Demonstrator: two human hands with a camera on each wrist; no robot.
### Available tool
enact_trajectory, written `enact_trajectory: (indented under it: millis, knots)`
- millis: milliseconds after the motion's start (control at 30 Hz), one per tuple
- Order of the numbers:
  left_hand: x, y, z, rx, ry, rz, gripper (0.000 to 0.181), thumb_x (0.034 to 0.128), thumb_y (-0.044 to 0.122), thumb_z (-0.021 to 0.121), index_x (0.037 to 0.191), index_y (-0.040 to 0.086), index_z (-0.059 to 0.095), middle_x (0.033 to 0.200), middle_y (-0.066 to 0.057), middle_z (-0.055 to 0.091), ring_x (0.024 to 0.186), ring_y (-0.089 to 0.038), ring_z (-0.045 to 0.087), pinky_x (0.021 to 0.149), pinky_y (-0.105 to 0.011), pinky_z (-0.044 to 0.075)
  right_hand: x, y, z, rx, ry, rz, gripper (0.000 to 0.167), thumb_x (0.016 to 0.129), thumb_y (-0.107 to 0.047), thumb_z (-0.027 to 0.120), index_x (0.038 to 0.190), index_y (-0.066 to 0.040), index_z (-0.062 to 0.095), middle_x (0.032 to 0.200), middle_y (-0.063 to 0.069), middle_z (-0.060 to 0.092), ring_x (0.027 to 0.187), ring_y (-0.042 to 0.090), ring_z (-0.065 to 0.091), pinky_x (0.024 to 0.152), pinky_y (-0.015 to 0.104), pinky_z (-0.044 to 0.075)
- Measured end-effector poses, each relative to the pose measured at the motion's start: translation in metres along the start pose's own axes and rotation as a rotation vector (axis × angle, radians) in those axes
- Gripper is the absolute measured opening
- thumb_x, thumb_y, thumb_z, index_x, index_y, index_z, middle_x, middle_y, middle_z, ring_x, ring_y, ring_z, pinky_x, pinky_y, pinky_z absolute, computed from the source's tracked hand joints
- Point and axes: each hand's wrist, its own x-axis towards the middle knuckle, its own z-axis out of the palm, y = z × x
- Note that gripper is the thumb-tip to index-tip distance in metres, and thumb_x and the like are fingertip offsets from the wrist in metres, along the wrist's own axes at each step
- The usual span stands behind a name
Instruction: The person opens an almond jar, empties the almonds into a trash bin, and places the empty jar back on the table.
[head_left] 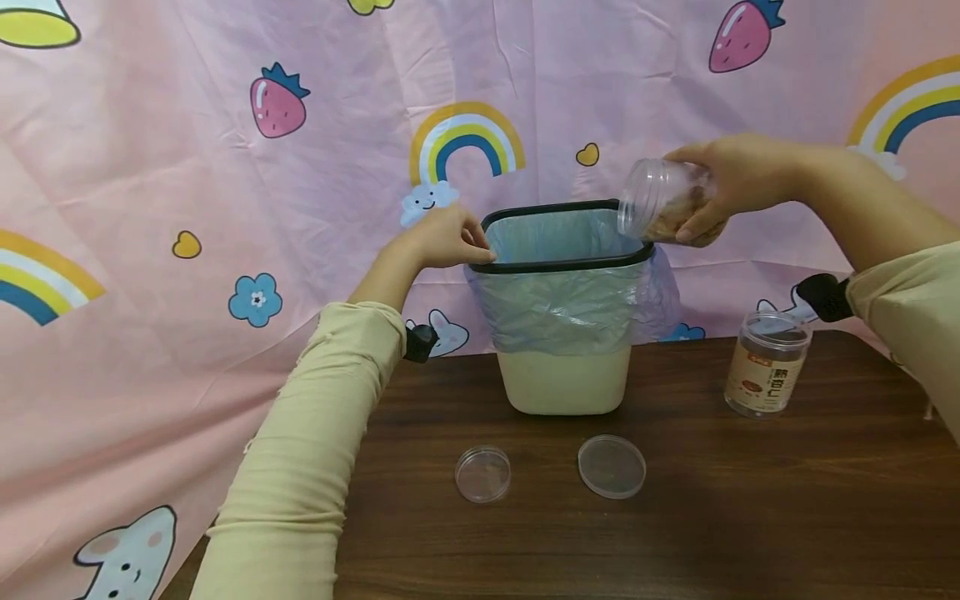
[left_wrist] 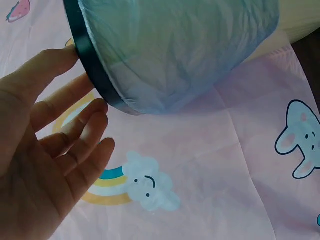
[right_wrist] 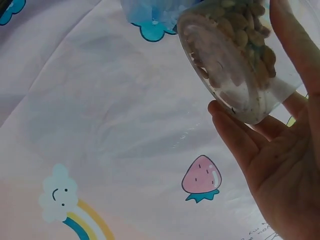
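A cream trash bin (head_left: 566, 383) with a black rim and a bluish bag liner (head_left: 562, 292) folded over it stands upright on the table. My left hand (head_left: 450, 237) pinches its rim at the left front corner; in the left wrist view, thumb and index finger meet the dark rim (left_wrist: 90, 62). My right hand (head_left: 738, 187) grips a clear plastic jar (head_left: 651, 196), lidless and tipped sideways, its mouth at the bin's right edge. Brown nut-like pieces (right_wrist: 240, 30) lie inside the jar, gathered along its lower side in the head view.
Two clear round lids, a smaller lid (head_left: 483, 475) and a larger lid (head_left: 611, 467), lie on the dark wooden table (head_left: 712, 533) before the bin. A second clear jar (head_left: 765, 371) with a label stands at the right. Behind hangs a pink patterned cloth (head_left: 337, 183).
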Motion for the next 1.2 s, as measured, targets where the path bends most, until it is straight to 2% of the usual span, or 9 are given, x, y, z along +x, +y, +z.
enact_trajectory:
  millis: [233,433,667,933,1200]
  knots:
    - [-0.002,-0.003,0.004,0.019,0.029,0.021,0.025,0.0848,0.021,0.066,0.096,-0.001,0.069,0.096,-0.015,0.066,0.089,-0.025,0.059,0.079,-0.038,0.046,-0.004,0.005,0.005,0.047,0.005,0.006,0.102,0.067,-0.039,0.081,0.141,0.004,0.026,0.121,0.033,0.045,0.107,0.043,0.042,0.088,0.057,0.035]
    - [-0.004,-0.006,0.008,0.008,0.094,0.014,0.024,0.0829,0.023,0.068,0.087,0.0,0.072,0.083,-0.012,0.068,0.077,-0.021,0.057,0.071,-0.035,0.046,-0.006,0.006,0.007,0.084,-0.001,0.035,0.106,0.067,-0.035,0.082,0.146,-0.005,0.018,0.127,0.033,0.036,0.111,0.045,0.035,0.086,0.06,0.034]
    - [-0.006,-0.008,0.012,-0.006,0.145,0.009,0.026,0.0814,0.024,0.07,0.087,-0.001,0.073,0.084,-0.012,0.069,0.079,-0.022,0.059,0.071,-0.035,0.047,-0.007,0.005,0.01,0.08,0.024,0.046,0.109,0.067,-0.032,0.082,0.148,-0.01,0.013,0.13,0.038,0.026,0.112,0.05,0.032,0.084,0.064,0.033]
    - [-0.004,-0.011,0.015,-0.01,0.163,-0.022,0.028,0.0814,0.026,0.069,0.089,0.0,0.073,0.088,-0.012,0.069,0.083,-0.022,0.058,0.073,-0.035,0.046,-0.005,0.0,0.016,0.1,0.097,0.03,0.104,0.066,-0.021,0.083,0.147,-0.011,0.018,0.131,0.038,0.025,0.112,0.054,0.033,0.086,0.067,0.03]
    - [-0.004,-0.012,0.017,-0.016,0.18,-0.016,0.027,0.0813,0.025,0.069,0.089,0.0,0.073,0.087,-0.012,0.069,0.081,-0.022,0.059,0.071,-0.035,0.046,-0.005,-0.005,0.02,0.142,0.146,0.014,0.1,0.067,-0.008,0.081,0.147,-0.012,0.021,0.133,0.035,0.022,0.113,0.054,0.03,0.087,0.067,0.029]
